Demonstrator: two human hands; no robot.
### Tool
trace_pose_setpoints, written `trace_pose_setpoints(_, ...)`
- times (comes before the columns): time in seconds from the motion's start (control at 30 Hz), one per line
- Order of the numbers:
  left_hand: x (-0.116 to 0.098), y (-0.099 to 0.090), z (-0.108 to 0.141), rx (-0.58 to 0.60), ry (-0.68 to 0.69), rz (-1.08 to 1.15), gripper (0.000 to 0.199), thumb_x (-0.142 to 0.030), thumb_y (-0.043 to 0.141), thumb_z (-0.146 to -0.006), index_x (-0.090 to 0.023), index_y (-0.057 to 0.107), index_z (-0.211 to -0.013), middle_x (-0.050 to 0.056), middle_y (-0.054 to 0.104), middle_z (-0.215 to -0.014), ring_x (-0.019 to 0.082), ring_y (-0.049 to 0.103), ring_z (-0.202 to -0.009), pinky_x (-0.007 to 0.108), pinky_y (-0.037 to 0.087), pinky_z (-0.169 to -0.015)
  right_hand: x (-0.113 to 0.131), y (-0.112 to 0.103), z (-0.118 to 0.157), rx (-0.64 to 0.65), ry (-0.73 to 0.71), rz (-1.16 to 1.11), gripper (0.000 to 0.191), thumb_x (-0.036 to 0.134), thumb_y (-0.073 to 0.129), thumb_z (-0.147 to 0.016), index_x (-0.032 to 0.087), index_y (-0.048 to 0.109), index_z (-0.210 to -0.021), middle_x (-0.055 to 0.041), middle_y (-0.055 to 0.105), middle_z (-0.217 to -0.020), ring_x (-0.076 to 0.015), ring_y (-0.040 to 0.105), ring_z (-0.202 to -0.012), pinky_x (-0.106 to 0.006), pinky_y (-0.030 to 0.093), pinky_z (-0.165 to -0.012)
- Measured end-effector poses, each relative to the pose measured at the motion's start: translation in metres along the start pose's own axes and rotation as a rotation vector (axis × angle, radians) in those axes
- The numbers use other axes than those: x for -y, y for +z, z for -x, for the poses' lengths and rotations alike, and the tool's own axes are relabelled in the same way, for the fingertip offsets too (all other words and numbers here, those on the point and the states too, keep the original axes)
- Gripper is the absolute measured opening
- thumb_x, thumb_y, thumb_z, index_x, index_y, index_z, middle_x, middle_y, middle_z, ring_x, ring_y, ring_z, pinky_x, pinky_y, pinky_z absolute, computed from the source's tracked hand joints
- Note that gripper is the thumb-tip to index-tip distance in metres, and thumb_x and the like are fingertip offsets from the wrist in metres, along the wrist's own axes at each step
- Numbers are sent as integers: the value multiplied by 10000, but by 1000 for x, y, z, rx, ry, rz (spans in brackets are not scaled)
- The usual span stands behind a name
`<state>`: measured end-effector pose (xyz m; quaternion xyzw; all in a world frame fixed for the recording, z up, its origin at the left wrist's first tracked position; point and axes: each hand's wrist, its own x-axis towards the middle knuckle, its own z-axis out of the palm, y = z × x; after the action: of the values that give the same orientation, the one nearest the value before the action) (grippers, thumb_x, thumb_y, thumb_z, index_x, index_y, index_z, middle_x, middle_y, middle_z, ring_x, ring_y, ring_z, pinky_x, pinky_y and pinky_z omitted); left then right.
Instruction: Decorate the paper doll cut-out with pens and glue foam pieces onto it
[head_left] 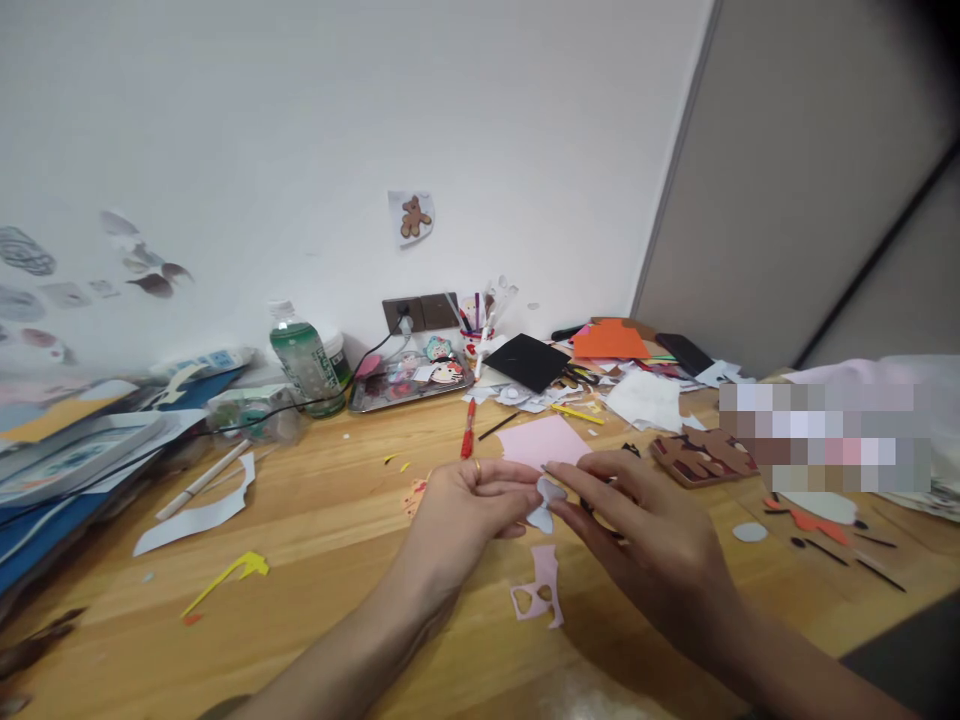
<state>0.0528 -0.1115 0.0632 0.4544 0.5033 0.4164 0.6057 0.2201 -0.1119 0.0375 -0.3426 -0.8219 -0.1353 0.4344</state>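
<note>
My left hand pinches a small white paper cutout above the table, thumb and fingers closed on its left side. At the cutout's right edge, the thumb and forefinger of my right hand are closed as well. Something dark shows partly behind the right fingers; what it is I cannot make out. Below the hands lies a pink paper scrap with cut-out holes. A pink paper sheet lies just beyond the fingers. To its left is a red pen.
A green bottle and a metal tray with cutouts stand against the wall. Black paper and orange paper top a pile of scraps. Brown cut shapes lie right; a yellow scrap lies left. A black cable crosses the left side.
</note>
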Motion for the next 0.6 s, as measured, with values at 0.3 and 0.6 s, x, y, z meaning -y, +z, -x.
trace_pose_setpoints(0.3, 3, -1, 1, 78, -58, 192, 237, -151, 701, -607, -162, 682, -844, 25, 690, -774, 69, 597, -673, 133, 444, -617, -8, 5, 8, -29, -149, 38, 315, 51, 562, -770, 155, 577, -1068, -66, 593, -879, -146, 542, -822, -261, 448, -692)
trace_pose_setpoints(0.6, 11, -2, -3, 90, -88, 203, 173, -225, 715, -608, -127, 697, -750, 36, 672, -700, 56, 578, -580, 115, 435, -530, -18, 6, 10, -65, -398, 11, 212, 78, 533, -778, 104, 602, -976, -77, 630, -852, -182, 573, -837, -298, 489, -703)
